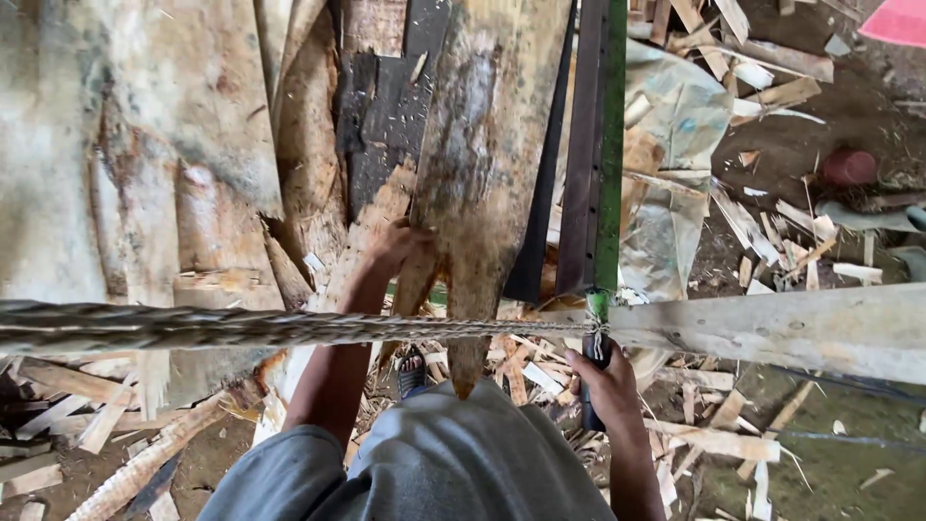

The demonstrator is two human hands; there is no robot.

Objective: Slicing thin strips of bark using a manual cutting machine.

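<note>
L hand [397, 246] w/ fingers curled, gripping the left edge of a rough wood slab [482, 164]. Slab's long axis runs near-far, away from the person; its near end tapers to a point over the lap, far end cut off by the top of the frame. Surface is dirty, grey-brown, w/ dark patches.

R hand [606, 376] closed round a dark handle [590, 415] at the near end of a long green and dark blade-like bar [598, 145]. Bar runs parallel to the slab, just beside its right edge, also cut off at the top. Can't tell exactly what tool it is; handle mostly hidden by the fingers.

A twisted rope [241, 328] crosses left-right in front of both, blurred, tied approx. where the bar meets a pale plank [772, 328] going off right. It hides part of the L forearm and the slab's lower part.

Other slabs [145, 145] lie to the left, some overlapping. Wood offcuts [714, 439] litter the ground. A sandalled foot [412, 371] shows below the rope. Grey shorts [434, 463] at bottom edge, cut off. Plastic sheet [675, 145] lies right of the bar.
</note>
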